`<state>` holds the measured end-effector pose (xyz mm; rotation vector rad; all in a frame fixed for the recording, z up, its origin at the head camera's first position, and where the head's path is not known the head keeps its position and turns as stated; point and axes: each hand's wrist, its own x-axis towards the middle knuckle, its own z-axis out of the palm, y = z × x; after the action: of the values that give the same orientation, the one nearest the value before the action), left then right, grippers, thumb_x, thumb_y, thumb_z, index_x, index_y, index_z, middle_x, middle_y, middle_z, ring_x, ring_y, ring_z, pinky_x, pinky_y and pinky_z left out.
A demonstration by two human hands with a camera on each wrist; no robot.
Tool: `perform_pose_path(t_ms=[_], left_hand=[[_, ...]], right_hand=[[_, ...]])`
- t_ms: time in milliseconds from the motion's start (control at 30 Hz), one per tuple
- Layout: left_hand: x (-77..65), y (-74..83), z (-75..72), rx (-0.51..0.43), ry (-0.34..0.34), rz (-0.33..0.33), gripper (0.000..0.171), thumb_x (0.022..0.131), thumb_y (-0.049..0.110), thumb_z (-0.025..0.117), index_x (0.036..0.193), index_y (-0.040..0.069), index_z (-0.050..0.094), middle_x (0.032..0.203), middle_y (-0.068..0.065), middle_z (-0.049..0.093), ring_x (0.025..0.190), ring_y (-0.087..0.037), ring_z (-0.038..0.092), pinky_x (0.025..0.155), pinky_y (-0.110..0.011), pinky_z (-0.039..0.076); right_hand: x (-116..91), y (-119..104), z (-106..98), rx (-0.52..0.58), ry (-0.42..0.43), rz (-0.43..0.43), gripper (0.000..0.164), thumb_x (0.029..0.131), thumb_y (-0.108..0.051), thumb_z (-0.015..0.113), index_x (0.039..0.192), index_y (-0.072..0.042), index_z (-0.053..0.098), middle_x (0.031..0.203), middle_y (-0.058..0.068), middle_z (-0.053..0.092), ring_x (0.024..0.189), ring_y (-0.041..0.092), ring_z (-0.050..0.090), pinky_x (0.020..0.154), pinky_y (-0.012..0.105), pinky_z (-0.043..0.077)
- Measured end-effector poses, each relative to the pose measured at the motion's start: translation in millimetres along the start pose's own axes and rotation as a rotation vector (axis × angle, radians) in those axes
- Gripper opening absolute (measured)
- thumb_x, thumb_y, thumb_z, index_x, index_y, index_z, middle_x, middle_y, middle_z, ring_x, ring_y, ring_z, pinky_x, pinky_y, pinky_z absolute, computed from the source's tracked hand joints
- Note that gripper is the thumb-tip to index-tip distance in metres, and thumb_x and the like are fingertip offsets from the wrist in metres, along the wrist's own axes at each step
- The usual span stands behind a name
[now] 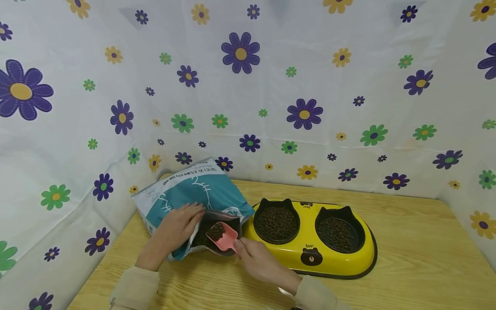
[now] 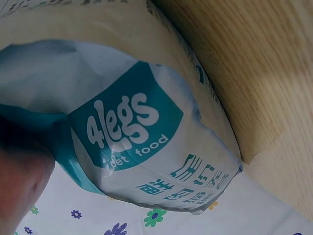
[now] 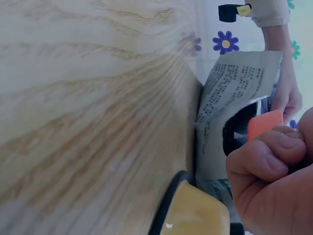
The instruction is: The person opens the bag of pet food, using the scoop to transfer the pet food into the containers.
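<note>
A blue-and-white pet food bag [image 1: 217,185] lies on its side with its mouth toward me and brown kibble inside. My left hand [image 1: 179,224] grips the upper rim of the bag's mouth; its thumb is hidden in the head view. With curled fingers my right hand [image 1: 260,261] holds the handle of a pink scoop [image 1: 229,237]. The scoop is at the bag's mouth, with some kibble [image 1: 215,232] in it. In the left wrist view, the bag [image 2: 127,122] shows its printed logo. The right wrist view shows the right hand's [image 3: 274,181] curled fingers near the scoop [image 3: 264,123].
Right of the bag stands a yellow double feeder [image 1: 308,232] with a bear print. Its left black bowl [image 1: 276,242] and right black bowl [image 1: 358,224] both contain kibble. Everything stands on a wooden table [image 1: 422,254], with a flower-patterned cloth [image 1: 267,94] behind and at the sides.
</note>
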<state>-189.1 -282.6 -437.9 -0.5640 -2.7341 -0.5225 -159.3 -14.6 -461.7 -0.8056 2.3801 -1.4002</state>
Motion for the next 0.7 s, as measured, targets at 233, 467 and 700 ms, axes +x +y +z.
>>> perform_pose_path(t_ms=[233, 467, 700], left_hand=[[0.4, -1.3, 0.3, -0.002, 0.0, 0.002, 0.025, 0.103, 0.013, 0.06, 0.122, 0.003, 0.075, 0.128, -0.019, 0.072, 0.124, -0.041, 0.066, 0.108, -0.056, 0.051], [-0.3, -1.2, 0.9, -0.002, -0.006, 0.003, 0.026, 0.103, 0.013, 0.06, 0.123, 0.003, 0.074, 0.128, -0.018, 0.072, 0.125, -0.04, 0.065, 0.109, -0.055, 0.05], [0.2, -1.4, 0.7, -0.01, -0.002, 0.013, 0.025, 0.103, 0.013, 0.06, 0.122, 0.003, 0.075, 0.128, -0.019, 0.072, 0.125, -0.039, 0.066, 0.11, -0.054, 0.049]], right_hand=[[-8, -4, -11, 0.076, 0.029, -0.079, 0.045, 0.114, -0.03, 0.035, 0.088, 0.001, 0.057, 0.072, -0.003, 0.045, 0.06, 0.001, 0.036, 0.059, 0.018, 0.032], [-16, -6, -20, 0.139, 0.083, -0.122, 0.041, 0.114, -0.025, 0.034, 0.086, -0.005, 0.055, 0.064, -0.005, 0.039, 0.053, 0.0, 0.032, 0.055, 0.018, 0.031], [-27, 0, -38, 0.155, 0.177, -0.185, 0.038, 0.114, -0.017, 0.034, 0.087, 0.002, 0.054, 0.059, -0.003, 0.037, 0.048, -0.001, 0.03, 0.044, 0.018, 0.027]])
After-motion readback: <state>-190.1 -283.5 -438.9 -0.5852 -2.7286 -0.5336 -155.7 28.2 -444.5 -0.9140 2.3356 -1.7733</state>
